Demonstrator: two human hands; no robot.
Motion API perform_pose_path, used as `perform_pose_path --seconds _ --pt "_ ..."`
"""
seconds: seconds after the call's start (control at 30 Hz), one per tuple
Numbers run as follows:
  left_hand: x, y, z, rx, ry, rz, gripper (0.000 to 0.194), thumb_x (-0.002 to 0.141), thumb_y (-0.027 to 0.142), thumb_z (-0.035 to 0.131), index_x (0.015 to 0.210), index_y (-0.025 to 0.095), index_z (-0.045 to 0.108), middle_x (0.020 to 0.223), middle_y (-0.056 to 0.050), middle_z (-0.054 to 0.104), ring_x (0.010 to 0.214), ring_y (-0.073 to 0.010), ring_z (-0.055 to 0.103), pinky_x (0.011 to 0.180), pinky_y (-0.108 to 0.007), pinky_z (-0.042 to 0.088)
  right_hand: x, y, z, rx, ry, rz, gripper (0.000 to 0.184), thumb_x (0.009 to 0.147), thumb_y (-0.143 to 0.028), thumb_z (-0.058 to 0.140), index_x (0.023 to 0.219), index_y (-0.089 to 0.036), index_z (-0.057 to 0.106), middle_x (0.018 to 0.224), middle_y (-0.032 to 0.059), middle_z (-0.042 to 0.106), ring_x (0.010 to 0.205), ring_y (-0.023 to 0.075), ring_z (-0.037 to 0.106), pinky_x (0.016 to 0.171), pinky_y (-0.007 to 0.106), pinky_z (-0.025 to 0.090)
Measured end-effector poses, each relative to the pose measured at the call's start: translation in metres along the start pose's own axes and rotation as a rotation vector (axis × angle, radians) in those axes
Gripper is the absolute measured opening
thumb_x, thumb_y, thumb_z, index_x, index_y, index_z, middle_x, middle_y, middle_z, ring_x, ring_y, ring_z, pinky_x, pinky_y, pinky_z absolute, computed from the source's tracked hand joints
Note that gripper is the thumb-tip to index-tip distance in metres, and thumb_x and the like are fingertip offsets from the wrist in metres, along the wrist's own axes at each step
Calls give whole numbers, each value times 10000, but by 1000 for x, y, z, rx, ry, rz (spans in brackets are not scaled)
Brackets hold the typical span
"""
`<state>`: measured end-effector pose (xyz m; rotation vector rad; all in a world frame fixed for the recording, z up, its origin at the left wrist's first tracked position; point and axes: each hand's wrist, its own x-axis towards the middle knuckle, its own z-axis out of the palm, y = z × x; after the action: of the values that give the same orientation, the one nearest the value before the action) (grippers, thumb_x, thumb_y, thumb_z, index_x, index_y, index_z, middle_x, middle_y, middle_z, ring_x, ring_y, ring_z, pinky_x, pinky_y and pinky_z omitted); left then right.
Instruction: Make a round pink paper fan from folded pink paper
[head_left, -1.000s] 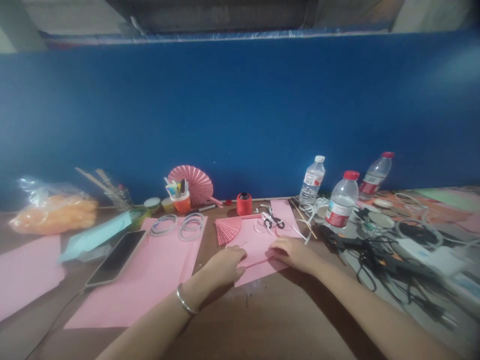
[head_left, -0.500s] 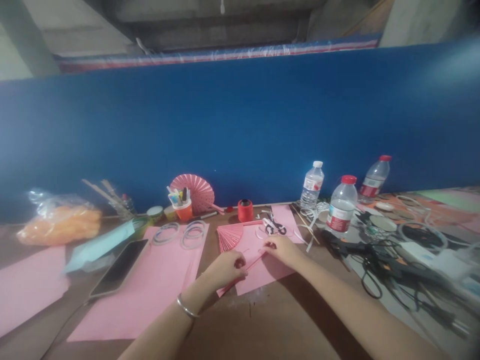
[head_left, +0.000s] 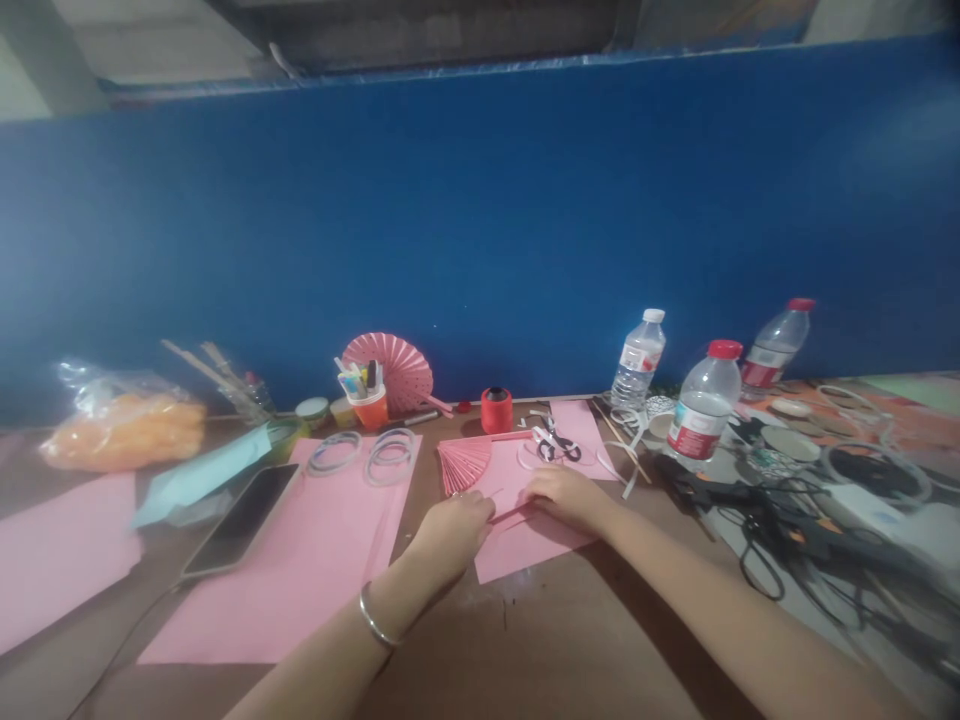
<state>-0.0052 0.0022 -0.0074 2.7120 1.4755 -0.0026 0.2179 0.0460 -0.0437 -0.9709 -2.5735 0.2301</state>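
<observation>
A narrow folded strip of pink paper (head_left: 511, 518) spans the gap between my two hands. My left hand (head_left: 456, 528), a silver bangle on its wrist, closes its fingers on the strip's left end. On the right part, my right hand (head_left: 566, 497) pinches the strip with bent fingers; its fingertips are partly hidden. Beneath them lies a pink paper sheet (head_left: 499, 560). Just beyond my left hand is a half-open pleated pink fan (head_left: 463, 465). Scissors with dark handles (head_left: 561, 449) and a white ribbon lie beyond my right hand.
A red thread spool (head_left: 496, 411) and an orange pen cup (head_left: 368, 410) stand along the blue partition (head_left: 480, 220). To the right are bottles (head_left: 703, 405) and tangled black cables (head_left: 780, 530). A phone (head_left: 244, 522) rests on pink paper (head_left: 315, 580) at left.
My left hand has turned and closed more firmly on the strip, which now lies flatter. My right hand has moved slightly down the strip. The view has shifted a little.
</observation>
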Motion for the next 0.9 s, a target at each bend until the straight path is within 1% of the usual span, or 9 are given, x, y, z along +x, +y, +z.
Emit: perform_pose_path --seconds 0.1,0.2,0.3,0.4,0.53,0.63,0.73,0.8,0.9 --pt "2 -1 4 -3 -14 47 211 847 209 384 896 165 585 870 -78 590 844 -192 567 724 -292 440 1 -5 1 14 -8 -7 186 845 -294 509 853 -190 662 854 41 645 847 162 545 778 274 383" --pt "5 -1 13 16 31 64 204 847 164 376 884 148 576 860 -78 579 826 -193 554 730 -301 438 6 -15 2 23 -6 14 180 812 -336 554 842 -191 657 826 42 642 826 171 549 749 278 389" --pt "9 -1 21 13 82 108 206 866 219 386 935 150 568 881 -77 571 849 -203 540 764 -321 432 11 -24 6 39 1 61 147 801 -310 571 790 -188 653 768 34 636 768 170 553 706 273 393" --pt "11 -1 25 -14 84 153 230 878 271 386 951 158 573 879 -73 568 845 -199 540 790 -329 423 10 -25 11 48 10 81 160 804 -309 566 756 -179 646 744 36 625 739 168 549 682 270 398" --pt "11 -3 27 6 73 173 232 880 248 385 855 139 589 842 -78 561 819 -195 542 774 -328 430 -6 -11 13 111 43 73 158 830 -296 532 821 -189 647 800 43 628 807 170 548 737 279 408" --pt "9 -2 27 30 70 194 222 879 215 375 840 132 577 848 -86 549 810 -195 534 744 -328 440 -20 5 9 186 62 123 164 831 -315 528 841 -202 647 865 50 630 851 173 548 783 295 413" --pt "9 0 26 33 67 204 172 860 169 393 890 147 561 863 -80 535 827 -199 518 735 -329 443 -28 18 5 244 72 204 200 821 -365 530 814 -206 652 862 52 628 853 183 554 792 311 420" --pt "9 1 24 22 52 208 181 835 125 411 947 165 547 891 -72 529 837 -194 508 734 -319 445 -30 22 2 266 63 235 218 816 -388 531 803 -205 649 852 51 628 841 185 557 785 313 422" --pt "11 0 21 -19 15 233 226 808 82 421 977 176 537 913 -62 527 844 -185 497 745 -306 447 -30 23 -1 267 40 206 220 831 -374 513 787 -203 644 838 44 621 823 171 552 772 296 418"
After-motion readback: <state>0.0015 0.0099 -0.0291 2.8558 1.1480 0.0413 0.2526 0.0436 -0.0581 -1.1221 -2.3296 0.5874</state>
